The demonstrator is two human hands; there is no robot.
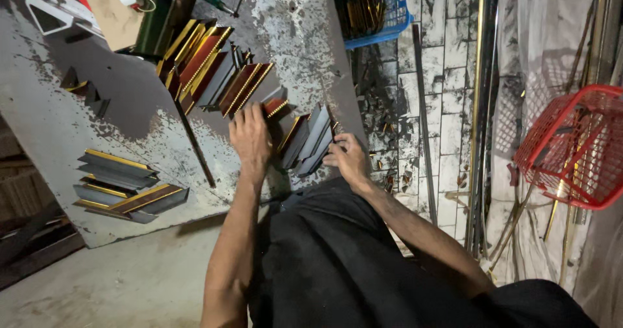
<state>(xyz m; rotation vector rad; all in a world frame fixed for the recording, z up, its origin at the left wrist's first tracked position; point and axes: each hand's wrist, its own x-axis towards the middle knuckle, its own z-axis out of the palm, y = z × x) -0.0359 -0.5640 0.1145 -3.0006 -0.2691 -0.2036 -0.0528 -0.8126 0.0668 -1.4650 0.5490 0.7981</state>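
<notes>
Gold-edged frame moulding offcuts point(305, 140) stand slanted between both hands, right hand point(348, 159) gripping their edge, left hand point(250, 138) flat beside them.

Short frame pieces point(305, 140), grey backs w/ red-brown and gold faces (mitred ends), stand on edge in a leaning row at the worn table's near edge, between both hands, one red-gold piece point(276, 107) just beside.
</notes>
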